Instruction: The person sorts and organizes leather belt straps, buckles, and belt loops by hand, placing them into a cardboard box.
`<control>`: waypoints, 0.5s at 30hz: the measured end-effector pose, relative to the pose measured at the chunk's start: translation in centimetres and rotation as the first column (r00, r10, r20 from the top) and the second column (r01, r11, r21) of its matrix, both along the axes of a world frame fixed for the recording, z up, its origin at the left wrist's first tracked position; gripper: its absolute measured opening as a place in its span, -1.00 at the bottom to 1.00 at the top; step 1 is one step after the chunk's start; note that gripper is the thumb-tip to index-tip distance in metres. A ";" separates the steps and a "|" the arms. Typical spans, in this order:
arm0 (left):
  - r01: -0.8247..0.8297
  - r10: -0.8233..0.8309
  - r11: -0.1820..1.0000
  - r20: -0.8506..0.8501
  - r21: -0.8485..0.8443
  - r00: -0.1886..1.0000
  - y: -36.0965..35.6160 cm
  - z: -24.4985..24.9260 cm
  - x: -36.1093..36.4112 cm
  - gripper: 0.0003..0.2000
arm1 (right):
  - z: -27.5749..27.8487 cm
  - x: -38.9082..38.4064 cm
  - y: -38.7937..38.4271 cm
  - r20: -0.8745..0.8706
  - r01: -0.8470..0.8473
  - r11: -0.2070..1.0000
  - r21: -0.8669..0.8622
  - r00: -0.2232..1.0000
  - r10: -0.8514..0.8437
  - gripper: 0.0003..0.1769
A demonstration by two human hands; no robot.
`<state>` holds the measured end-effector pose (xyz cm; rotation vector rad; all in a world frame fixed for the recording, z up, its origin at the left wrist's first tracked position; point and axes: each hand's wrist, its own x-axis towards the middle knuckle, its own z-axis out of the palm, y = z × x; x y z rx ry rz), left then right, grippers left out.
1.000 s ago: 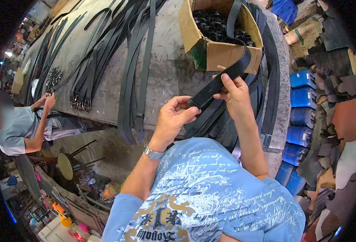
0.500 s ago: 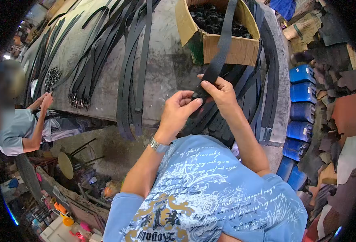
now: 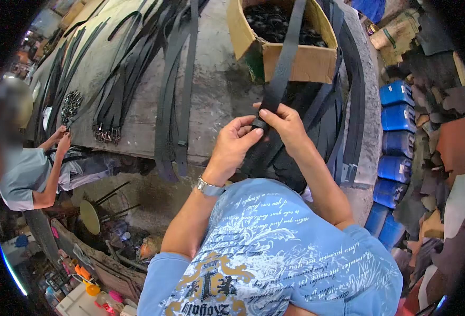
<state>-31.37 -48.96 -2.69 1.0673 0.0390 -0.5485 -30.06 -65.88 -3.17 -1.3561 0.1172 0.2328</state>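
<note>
A long black belt strap (image 3: pixel 285 66) runs down across the cardboard box (image 3: pixel 298 64) into both my hands. My right hand (image 3: pixel 286 126) grips it, thumb on top, close to its lower end. Just below, my left hand (image 3: pixel 231 143) pinches a small black belt loop (image 3: pixel 260 124) between thumb and fingertips, right at the strap. My fingers partly hide the loop and the strap's end. Many small black loops (image 3: pixel 280 26) fill the box. More black straps (image 3: pixel 274 158) hang over the table edge beneath my hands.
On the grey table (image 3: pixel 137 105) lie bundles of belts, some with metal buckles (image 3: pixel 106 134). A co-worker (image 3: pixel 30 174) handles a strap at the left. Blue jerrycans (image 3: pixel 398 120) line the right side, beside leather scraps (image 3: pixel 456 145). A round stool (image 3: pixel 89 217) stands lower left.
Both hands stay together at the strap's lower end, with my right fingers slightly lower and closer to the loop. The view has shifted a little.
</note>
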 end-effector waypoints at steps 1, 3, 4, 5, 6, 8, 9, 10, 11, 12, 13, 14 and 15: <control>0.024 -0.027 0.998 0.045 0.059 0.999 0.2 -0.4 0.3 -0.62 | 0.3 0.0 0.3 0.004 -0.012 1.000 0.016 1.000 0.012 -0.69; 0.044 -0.069 0.981 0.124 0.189 0.990 1.4 -1.5 0.2 -0.66 | 1.2 0.8 0.8 0.000 0.021 0.995 0.093 1.000 -0.021 -0.70; 0.027 -0.067 0.970 0.158 0.244 0.985 2.4 -2.4 -0.2 -0.71 | 1.2 1.6 0.9 0.025 0.053 0.987 0.153 0.998 -0.058 -0.71; 0.030 -0.096 0.942 0.184 0.333 0.978 3.7 -2.6 -0.7 -0.73 | 1.3 2.4 0.9 0.044 0.085 0.973 0.213 0.994 -0.096 -0.72; 0.035 -0.130 0.907 0.200 0.420 0.971 5.6 -2.7 -1.4 -0.75 | 1.9 3.4 0.7 0.059 0.081 0.969 0.234 0.993 -0.098 -0.73; 0.091 -0.239 0.782 0.162 0.617 0.957 10.0 -3.6 -3.0 -0.76 | 2.6 6.2 -0.3 0.136 0.101 0.960 0.260 0.981 -0.140 -0.74; 0.100 -0.268 0.699 0.130 0.708 0.955 12.5 -4.5 -4.2 -0.75 | 2.9 7.7 -1.1 0.182 0.138 0.967 0.215 0.967 -0.178 -0.75; 0.111 -0.293 0.609 0.093 0.786 0.952 15.1 -5.8 -5.8 -0.74 | 3.9 9.0 -1.7 0.203 0.156 0.957 0.245 0.957 -0.208 -0.76; 0.097 -0.269 0.564 0.071 0.820 0.961 17.9 -7.8 -7.9 -0.74 | 5.4 10.0 -2.2 0.208 0.228 0.944 0.237 0.937 -0.279 -0.76; 0.087 -0.246 0.518 0.051 0.851 0.968 21.1 -10.2 -10.3 -0.75 | 6.6 10.9 -3.1 0.171 0.264 0.933 0.246 0.935 -0.310 -0.76; 0.191 -0.252 0.408 -0.091 0.893 0.963 24.8 -13.4 -13.4 -0.77 | 6.3 12.7 -5.2 0.242 0.337 0.923 0.189 0.894 -0.376 -0.75; 0.296 -0.239 0.296 -0.230 0.908 0.943 28.0 -15.3 -16.5 -0.78 | 7.8 13.2 -5.6 0.256 0.286 0.889 0.358 0.885 -0.388 -0.70; 0.446 -0.159 0.240 -0.418 0.863 0.894 29.6 -14.1 -18.7 -0.78 | 8.8 13.9 -6.5 0.285 0.350 0.887 0.301 0.855 -0.434 -0.67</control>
